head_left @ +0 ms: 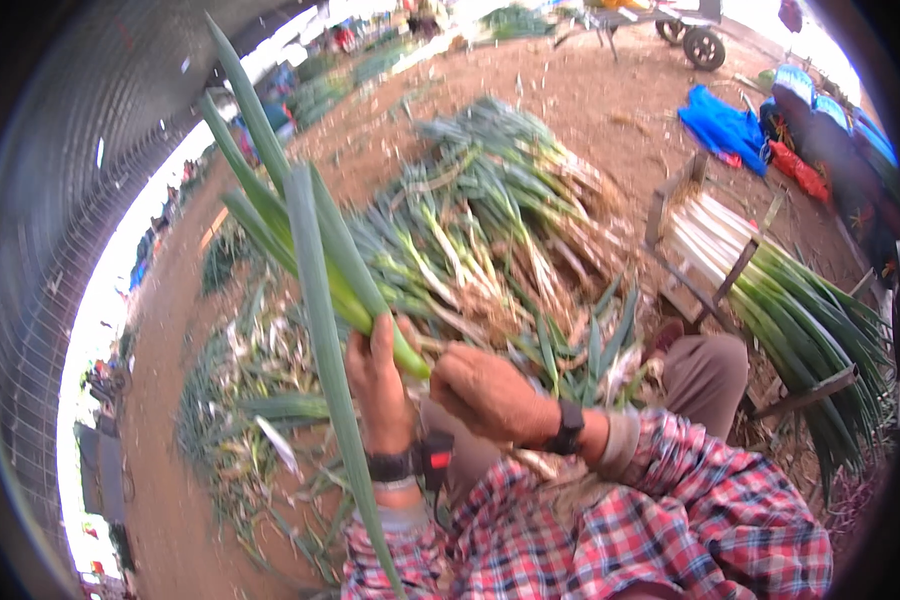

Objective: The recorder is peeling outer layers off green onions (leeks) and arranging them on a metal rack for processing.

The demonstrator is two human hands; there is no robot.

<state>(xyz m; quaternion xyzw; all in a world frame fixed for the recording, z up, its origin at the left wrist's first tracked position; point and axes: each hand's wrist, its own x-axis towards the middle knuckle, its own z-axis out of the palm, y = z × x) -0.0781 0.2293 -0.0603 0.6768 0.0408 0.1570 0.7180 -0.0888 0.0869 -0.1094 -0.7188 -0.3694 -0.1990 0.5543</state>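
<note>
My left hand (378, 375) is wrapped around a large green onion (345, 275), whose thick leaves fan up to the upper left. One long leaf hangs down across my left wrist toward the lower edge. Close beside the stalk's lower end, my right hand (490, 392) is closed with its fingers curled in. What those fingers grip is hidden. Past my hands, a big pile of untrimmed green onions (470, 225) with brown roots lies on the ground.
To the right, a wooden frame (735, 265) holds stacked green onions (800, 300) with clean white stems. Stripped leaves (260, 430) litter the ground at left. A blue cloth (725, 130) lies at the far right, and a wheeled cart (690, 35) stands behind. Corrugated sheeting (60, 180) curves along the left.
</note>
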